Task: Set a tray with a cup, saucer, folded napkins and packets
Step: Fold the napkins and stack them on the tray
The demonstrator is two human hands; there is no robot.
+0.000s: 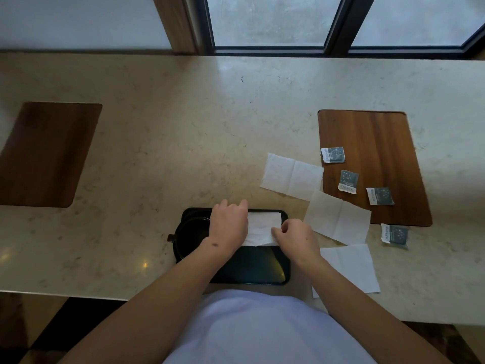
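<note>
A black tray (252, 269) lies at the counter's near edge. A dark cup (189, 236) on a dark saucer (181, 254) stands in its left part, partly hidden by my left wrist. A folded white napkin (262, 227) lies across the tray's far half. My left hand (229, 224) presses flat on the napkin's left end. My right hand (295, 239) pinches the napkin's near right corner. Three unfolded napkins (291, 176) (337, 218) (351, 269) lie on the counter to the right. Several grey packets (332, 154) (348, 180) (380, 196) (395, 235) lie further right.
A wooden inset panel (372, 137) sits in the counter at right under three of the packets. Another wooden panel (44, 153) lies at left. The beige stone counter (196, 127) runs back to a window (270, 22). The counter's near edge is just before my body.
</note>
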